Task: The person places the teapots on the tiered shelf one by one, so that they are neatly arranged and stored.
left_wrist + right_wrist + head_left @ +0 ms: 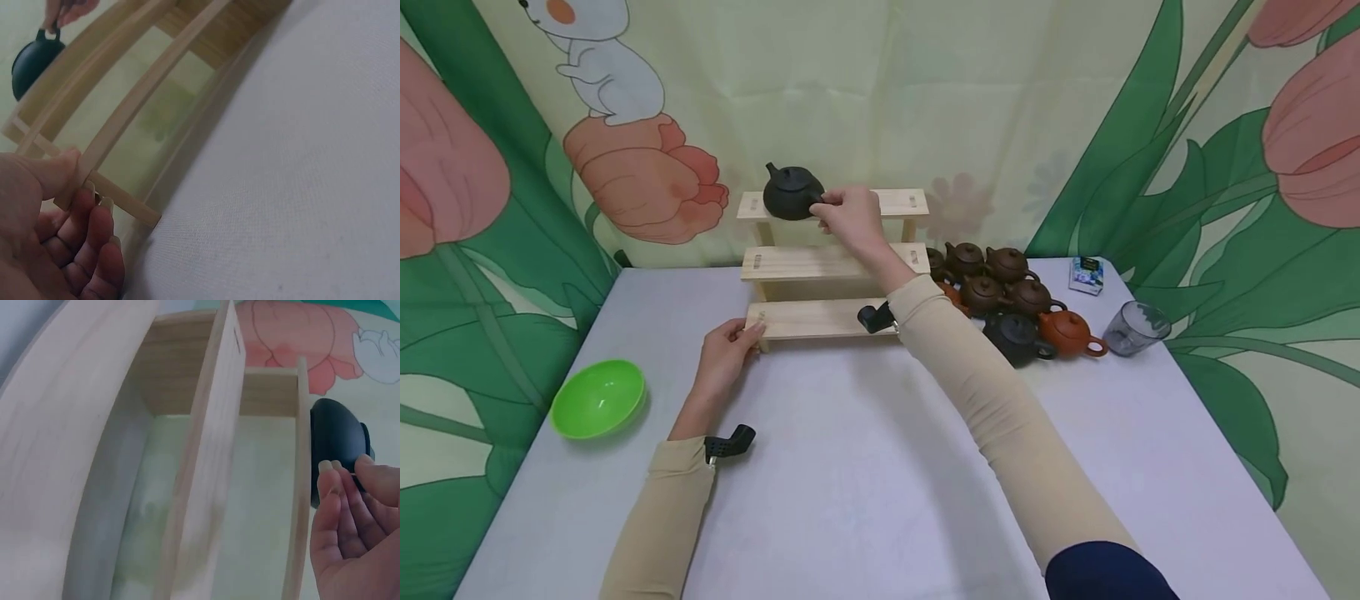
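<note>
A black teapot (792, 193) is at the left end of the top step of a three-tier wooden shelf (820, 263), its spout to the left. My right hand (853, 218) pinches the teapot's handle between thumb and fingers. In the right wrist view the teapot (337, 440) appears against the top board; whether its base bears full weight there I cannot tell. Low on the shelf, my left hand (724, 354) grips the left end of the bottom board. The left wrist view shows the thumb above and the fingers (94, 219) curled beneath that board.
Right of the shelf stand several brown teapots (982, 294), another black teapot (1017, 337) and an orange-red teapot (1069, 333). A clear glass cup (1137, 328) and a small blue box (1086, 275) are near the right edge. A green bowl (598, 400) sits at left.
</note>
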Action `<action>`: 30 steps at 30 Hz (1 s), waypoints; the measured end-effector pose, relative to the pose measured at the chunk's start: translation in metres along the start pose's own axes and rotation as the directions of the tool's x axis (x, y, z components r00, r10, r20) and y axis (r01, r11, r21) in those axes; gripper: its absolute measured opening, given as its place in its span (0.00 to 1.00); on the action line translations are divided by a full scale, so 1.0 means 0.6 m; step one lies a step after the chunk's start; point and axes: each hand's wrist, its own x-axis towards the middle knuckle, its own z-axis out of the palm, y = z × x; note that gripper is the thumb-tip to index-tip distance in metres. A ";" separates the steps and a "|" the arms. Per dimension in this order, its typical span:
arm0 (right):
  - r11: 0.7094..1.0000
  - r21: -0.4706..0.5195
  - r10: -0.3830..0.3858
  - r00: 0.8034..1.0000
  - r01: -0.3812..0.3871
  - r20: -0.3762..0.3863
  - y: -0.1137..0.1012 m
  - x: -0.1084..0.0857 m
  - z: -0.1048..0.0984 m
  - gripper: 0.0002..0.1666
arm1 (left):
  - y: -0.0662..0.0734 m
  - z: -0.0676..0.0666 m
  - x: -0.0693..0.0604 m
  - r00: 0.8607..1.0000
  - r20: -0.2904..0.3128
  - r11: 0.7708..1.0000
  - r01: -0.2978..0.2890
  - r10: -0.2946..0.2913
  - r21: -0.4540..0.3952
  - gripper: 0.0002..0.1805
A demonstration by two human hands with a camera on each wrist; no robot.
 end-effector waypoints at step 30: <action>0.997 -0.041 -0.060 0.996 0.063 0.063 0.018 -0.022 -0.014 0.11 | -0.001 0.001 0.003 1.000 -0.007 1.000 0.024 -0.024 0.000 0.33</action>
